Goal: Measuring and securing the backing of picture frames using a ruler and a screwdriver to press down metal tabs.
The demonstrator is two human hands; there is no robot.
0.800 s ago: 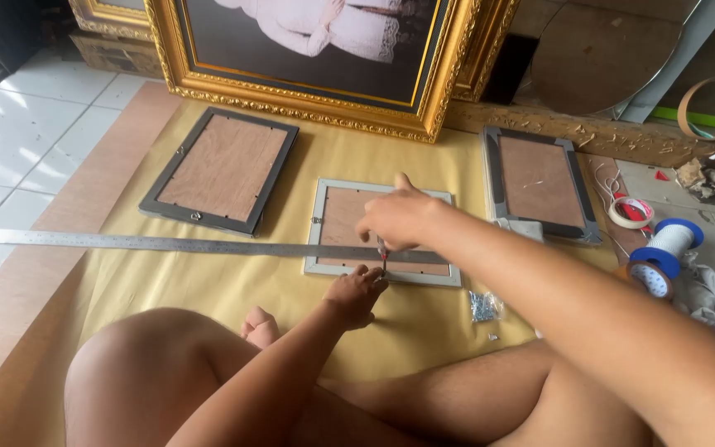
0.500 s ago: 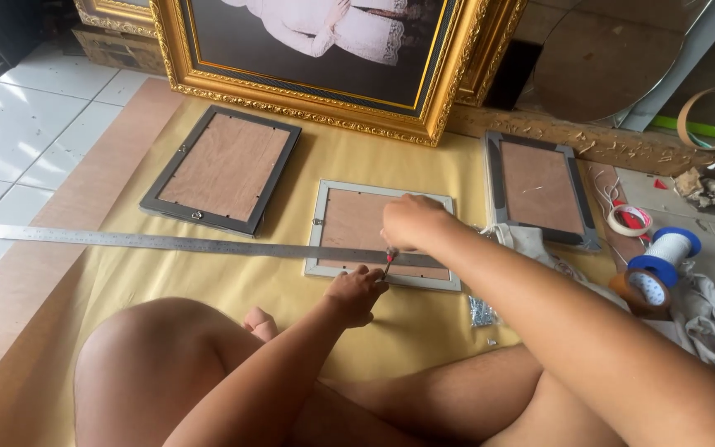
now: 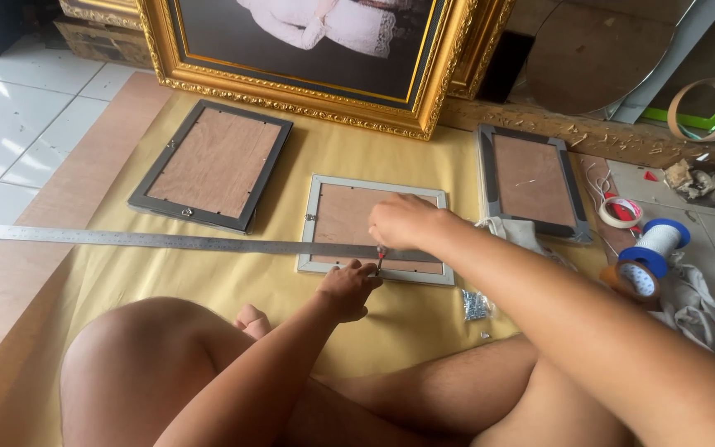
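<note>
The head view looks down on a person sitting cross-legged on a yellow-brown paper sheet [image 3: 208, 290], working at the near edge of a small silver picture frame [image 3: 374, 228] that lies face down, its brown backing board up. The right hand [image 3: 403, 222] is closed around a small tool with a red handle [image 3: 380, 258], probably a screwdriver, its tip set on the frame's near rail; the left hand [image 3: 347, 285] rests just in front of that rail, fingers pinched together at the tool's tip, though whether they hold a screw or a clip I cannot tell. A long steel ruler [image 3: 151, 241] runs from far left of the silver frame across its near edge. To do this well, I'd say the tool should stand straight over the fastener, the left fingers steadying it low, and the frame should not slide on the paper. Counting outward from the silver frame: one dark frame [image 3: 213, 165] to its left and one grey frame [image 3: 531, 180] to its right, both face down, so three small frames; one large gilt frame [image 3: 308, 108] leaning behind; one heap of small metal fittings [image 3: 475, 306] to its near right; farther right, one blue-ended spool [image 3: 651, 248], one roll of white tape [image 3: 620, 212], and one bare cardboard ring [image 3: 705, 108] far behind.
</note>
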